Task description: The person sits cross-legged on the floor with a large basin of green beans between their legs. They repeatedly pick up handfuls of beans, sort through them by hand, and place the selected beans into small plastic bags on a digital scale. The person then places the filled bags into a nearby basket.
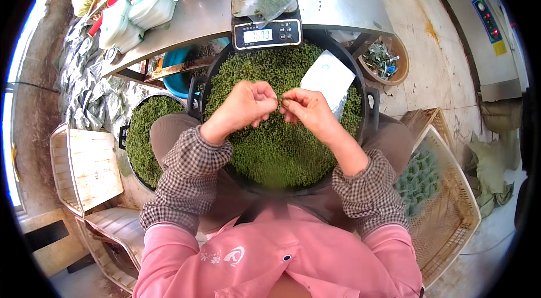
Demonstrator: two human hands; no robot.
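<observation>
My left hand (252, 103) and my right hand (307, 108) meet above a wide black tub (368, 107) of green peppercorns (279, 158). Thumbs and forefingers of both pinch a small green piece (280, 101), mostly hidden by the fingertips. Beside my right hand, a white plastic bag (329, 74) lies on the peppercorns. Beyond the tub, a digital scale (267, 35) with a lit display stands at the table's edge. On its pan rests a clear bag (274, 3) with green contents.
The steel table (338, 2) holds stacks of white bags (154, 4) at left. A smaller peppercorn tub (152, 137) stands by my left knee. At right, a plastic crate (439, 230) holds filled bags (418, 175). A brown basin (401, 59) of scraps sits beyond my right knee.
</observation>
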